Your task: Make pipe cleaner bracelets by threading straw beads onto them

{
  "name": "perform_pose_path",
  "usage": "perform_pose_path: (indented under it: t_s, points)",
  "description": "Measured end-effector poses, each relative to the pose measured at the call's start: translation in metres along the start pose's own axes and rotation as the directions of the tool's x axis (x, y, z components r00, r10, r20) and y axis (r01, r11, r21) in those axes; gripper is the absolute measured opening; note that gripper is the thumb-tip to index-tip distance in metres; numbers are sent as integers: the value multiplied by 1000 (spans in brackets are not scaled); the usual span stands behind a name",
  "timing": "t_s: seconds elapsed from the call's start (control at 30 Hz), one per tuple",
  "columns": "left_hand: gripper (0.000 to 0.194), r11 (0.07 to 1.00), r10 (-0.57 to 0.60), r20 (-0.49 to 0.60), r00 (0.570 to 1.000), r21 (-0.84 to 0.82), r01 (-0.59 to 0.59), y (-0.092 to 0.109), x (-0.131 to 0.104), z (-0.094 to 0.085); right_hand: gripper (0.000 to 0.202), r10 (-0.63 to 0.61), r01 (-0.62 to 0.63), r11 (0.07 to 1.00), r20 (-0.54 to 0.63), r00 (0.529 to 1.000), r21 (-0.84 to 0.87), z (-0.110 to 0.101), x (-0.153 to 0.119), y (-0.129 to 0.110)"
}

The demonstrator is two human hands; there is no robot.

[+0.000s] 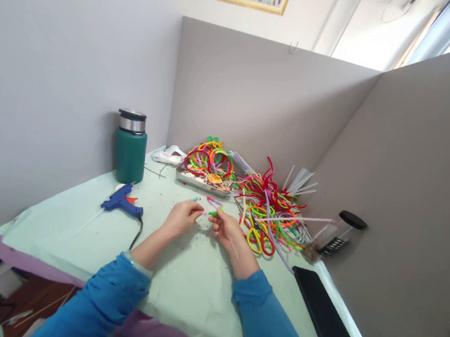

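Both my hands are close together over the middle of the pale green tabletop. My left hand [183, 218] has its thumb and fingers pinched at a tiny pink bit; a short light blue piece [195, 199] shows just behind its fingers. My right hand [226, 228] is closed on a small green piece [213, 213] that points left toward my left fingertips. Behind my right hand lies a short pink and purple piece [214, 201] on the table. A narrow gap separates the two hands.
A blue glue gun [124, 200] and a green bottle [129, 153] stand left. Behind are a metal tray [201, 186] with loose bits and coiled stems, and a heap of colourful pipe cleaners [272, 202]. At right are a clear container [341, 233] and a black slab [327, 317].
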State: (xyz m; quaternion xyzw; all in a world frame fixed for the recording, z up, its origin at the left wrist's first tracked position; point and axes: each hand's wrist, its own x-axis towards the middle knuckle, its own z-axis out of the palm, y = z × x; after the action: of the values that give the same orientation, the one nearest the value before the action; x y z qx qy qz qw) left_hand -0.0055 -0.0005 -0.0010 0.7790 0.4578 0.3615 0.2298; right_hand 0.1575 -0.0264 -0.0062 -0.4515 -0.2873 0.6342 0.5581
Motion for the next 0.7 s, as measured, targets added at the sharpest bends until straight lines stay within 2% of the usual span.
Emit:
perform_pose_path:
  t_s: [0.07, 0.13, 0.23, 0.27, 0.33, 0.4, 0.47, 0.53, 0.57, 0.63, 0.7]
  points:
    - [18, 999, -12, -9, 1000, 42, 12, -1, 0, -1, 32, -45, 34, 979, -54, 998, -199, -2, -2, -7]
    - [19, 995, -16, -9, 1000, 100, 17, -1, -1, -2, 36, -171, 107, 910, -130, 977, -400, -10, -3, -18]
    - [19, 979, -10, 27, 1000, 203, 4, 0, -2, -4, 31, -422, 198, 754, -231, 877, -626, -32, -5, -36]
    - [19, 974, -9, 42, 999, 227, -1, 1, -3, -5, 29, -495, 194, 673, -240, 835, -713, -40, -7, -40]
    - [20, 968, -19, 62, 998, 251, 3, 2, -3, -6, 30, -583, 88, 421, -194, 789, -903, -52, -11, -45]
    - [20, 969, -34, 67, 997, 248, 16, 3, -3, -7, 28, -602, -46, 192, -154, 784, -980, -59, -15, -43]
    - [20, 970, -54, 69, 996, 240, 37, 2, -3, -8, 20, -583, -124, 82, -148, 799, -989, -59, -16, -37]
    - [21, 968, -79, 83, 993, 243, 56, 0, -2, -7, 15, -565, -118, 89, -148, 812, -989, -56, -13, -30]
    - [21, 966, -92, 96, 991, 251, 65, -1, -2, -7, 17, -556, -85, 136, -147, 818, -987, -53, -11, -26]
    - [21, 959, -114, 125, 986, 272, 77, -2, -2, -7, 20, -520, 13, 327, -168, 837, -945, -47, -5, -18]
    - [20, 955, -127, 148, 981, 284, 81, -2, -2, -8, 17, -418, 97, 602, -209, 884, -793, -39, 0, -9]
